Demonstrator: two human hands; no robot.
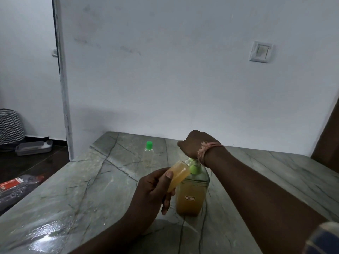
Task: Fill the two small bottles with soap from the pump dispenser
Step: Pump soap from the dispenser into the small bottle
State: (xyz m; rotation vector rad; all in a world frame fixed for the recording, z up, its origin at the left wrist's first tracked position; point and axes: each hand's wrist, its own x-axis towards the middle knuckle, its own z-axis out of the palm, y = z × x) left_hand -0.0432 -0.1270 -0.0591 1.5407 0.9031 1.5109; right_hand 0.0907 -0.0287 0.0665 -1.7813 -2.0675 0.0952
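Observation:
My left hand [154, 191] grips a small clear bottle [178, 175] holding amber soap, tilted with its mouth up against the nozzle of the pump dispenser [190, 195]. The dispenser is a clear bottle of amber soap with a green pump, standing on the grey marble counter [77, 198]. My right hand [196, 143] rests on top of the pump head, which it mostly hides; its fingers are out of sight. A second small bottle [149, 154], clear, with a green cap on, stands upright farther back on the counter.
A white wall with a light switch [260, 51] rises behind the counter. On the dark floor at the left lie a grey tray [33, 147], a patterned basket [10, 125] and a red-labelled object [16, 184]. The counter's near left surface looks wet.

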